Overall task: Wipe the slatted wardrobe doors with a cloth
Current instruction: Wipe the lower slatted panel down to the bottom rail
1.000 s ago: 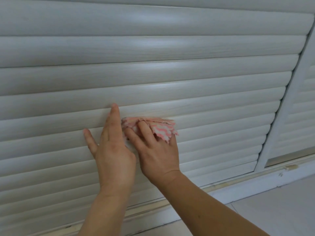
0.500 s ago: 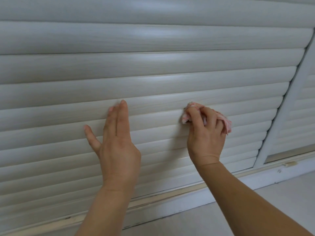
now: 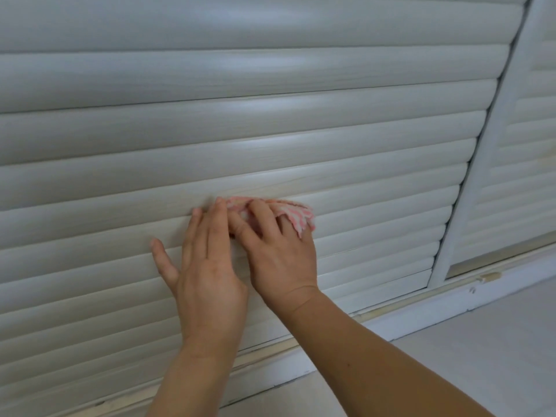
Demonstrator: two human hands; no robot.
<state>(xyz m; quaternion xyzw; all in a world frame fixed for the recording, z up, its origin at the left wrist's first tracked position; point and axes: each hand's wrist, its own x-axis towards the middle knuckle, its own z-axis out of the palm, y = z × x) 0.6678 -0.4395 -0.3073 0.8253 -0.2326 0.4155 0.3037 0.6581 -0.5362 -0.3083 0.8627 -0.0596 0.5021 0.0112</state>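
Bunched pink-striped cloth (image 3: pixel 293 213) against white slatted door (image 3: pixel 270 130)

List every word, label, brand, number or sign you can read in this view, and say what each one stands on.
None: no readable text shows anywhere.
The slatted wardrobe door carries only wood grain, no label or brand.
The cloth under the right hand shows pink and white stripes, no print.
The white frame post and floor are unmarked.
The left hand lies flat on the slats, covering no visible lettering.

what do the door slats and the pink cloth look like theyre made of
Door slats: probably wood or wood-look laminate, whitish with a soft sheen; faint grain lines and light streaks show. Pink cloth: thin soft fabric, pink and white striped, crumpled under the right hand.
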